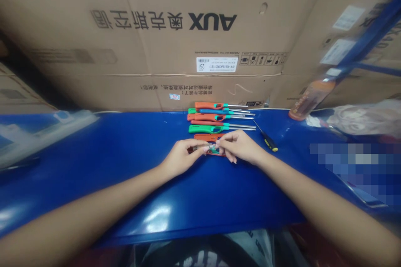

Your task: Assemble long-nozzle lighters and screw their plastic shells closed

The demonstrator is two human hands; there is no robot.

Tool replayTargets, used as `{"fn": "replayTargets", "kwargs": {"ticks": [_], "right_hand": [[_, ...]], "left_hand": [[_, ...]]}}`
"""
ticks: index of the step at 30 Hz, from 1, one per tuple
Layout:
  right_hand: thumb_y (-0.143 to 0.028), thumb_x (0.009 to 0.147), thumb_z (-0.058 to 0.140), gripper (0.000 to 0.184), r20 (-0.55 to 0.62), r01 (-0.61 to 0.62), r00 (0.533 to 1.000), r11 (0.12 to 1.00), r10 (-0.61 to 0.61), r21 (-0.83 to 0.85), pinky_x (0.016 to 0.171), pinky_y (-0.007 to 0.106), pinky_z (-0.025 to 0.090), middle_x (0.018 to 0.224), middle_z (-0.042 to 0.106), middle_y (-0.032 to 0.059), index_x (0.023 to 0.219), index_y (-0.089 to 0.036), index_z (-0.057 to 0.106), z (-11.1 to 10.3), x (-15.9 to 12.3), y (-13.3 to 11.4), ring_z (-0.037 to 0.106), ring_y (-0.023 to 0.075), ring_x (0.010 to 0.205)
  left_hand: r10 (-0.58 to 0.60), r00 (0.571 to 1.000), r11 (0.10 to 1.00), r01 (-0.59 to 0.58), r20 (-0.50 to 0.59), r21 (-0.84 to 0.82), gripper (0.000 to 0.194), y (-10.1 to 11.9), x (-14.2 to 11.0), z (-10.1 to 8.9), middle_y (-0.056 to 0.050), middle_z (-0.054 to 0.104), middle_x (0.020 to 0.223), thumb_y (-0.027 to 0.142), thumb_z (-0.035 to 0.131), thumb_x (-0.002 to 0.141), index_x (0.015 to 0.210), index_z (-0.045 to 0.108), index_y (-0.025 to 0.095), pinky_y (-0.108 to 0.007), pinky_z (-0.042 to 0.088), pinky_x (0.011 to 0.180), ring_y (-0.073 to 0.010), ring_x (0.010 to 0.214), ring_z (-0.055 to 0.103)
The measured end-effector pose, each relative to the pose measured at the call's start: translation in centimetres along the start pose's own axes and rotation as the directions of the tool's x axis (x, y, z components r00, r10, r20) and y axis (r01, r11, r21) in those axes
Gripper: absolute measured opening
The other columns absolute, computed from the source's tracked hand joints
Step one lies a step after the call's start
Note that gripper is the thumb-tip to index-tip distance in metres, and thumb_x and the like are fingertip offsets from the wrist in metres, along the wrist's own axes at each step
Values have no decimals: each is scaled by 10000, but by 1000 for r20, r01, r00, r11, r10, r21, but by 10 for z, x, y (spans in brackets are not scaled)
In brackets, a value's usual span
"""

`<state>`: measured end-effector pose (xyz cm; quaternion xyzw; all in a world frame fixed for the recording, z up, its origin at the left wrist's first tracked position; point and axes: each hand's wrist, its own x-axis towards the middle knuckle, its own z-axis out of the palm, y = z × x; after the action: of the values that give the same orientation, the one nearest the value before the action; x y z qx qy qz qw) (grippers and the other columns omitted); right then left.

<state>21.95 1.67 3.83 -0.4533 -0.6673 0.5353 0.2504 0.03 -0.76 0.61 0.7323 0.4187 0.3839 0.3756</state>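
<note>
My left hand (183, 156) and my right hand (239, 146) meet at the middle of the blue table (125, 162), both pinched on an opened orange lighter (213, 150) with small parts showing between the fingertips. Just beyond my hands lies a row of long-nosed lighters (219, 117), orange and green, with metal tubes pointing right. A small screwdriver (266, 138) with a black and yellow handle lies to the right of my right hand.
Large cardboard boxes (188, 29) stand along the back of the table. A blurred orange object (308, 98) and crumpled plastic bags (363, 119) sit at the right. A pale flat object (46, 129) lies at the left.
</note>
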Motion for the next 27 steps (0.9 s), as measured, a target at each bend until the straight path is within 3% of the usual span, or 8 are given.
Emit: {"fn": "replayTargets", "kwargs": {"ticks": [3,15,21,27], "right_hand": [[-419,873,613,369,7,-18,1000,1000,19,-15,373,176,383,395,573,-20,637,-140,662,0,0,-1,462,64,306],[-502,808,704,350,-1,30,1000,999,-30,25,354,192,329,454,558,-54,775,-158,651,-1,-1,2,428,66,343],[-509,736,761,383,-81,125,989,990,-120,60,538,220,417,715,645,4,816,-149,657,6,1,12,557,95,587],[-562,801,681,407,-83,140,987,990,-140,-13,583,251,438,778,661,27,855,-160,651,8,2,14,569,124,622]], "left_hand": [[9,1000,1000,-9,-9,-11,263,1,-1,0,-59,785,1082,368,646,931,1074,779,192,-297,580,852,-212,951,741],[-19,1000,999,18,-25,-27,269,1,0,0,-54,797,1002,361,645,923,1058,781,172,-281,572,806,-202,879,738],[-25,999,1000,25,-48,-5,276,2,-1,0,-54,799,956,377,655,912,1030,787,166,-283,569,782,-211,864,733],[6,1000,1000,-5,-16,10,283,0,0,-2,-51,793,948,392,626,941,1061,786,191,-292,550,803,-205,871,718]]}}
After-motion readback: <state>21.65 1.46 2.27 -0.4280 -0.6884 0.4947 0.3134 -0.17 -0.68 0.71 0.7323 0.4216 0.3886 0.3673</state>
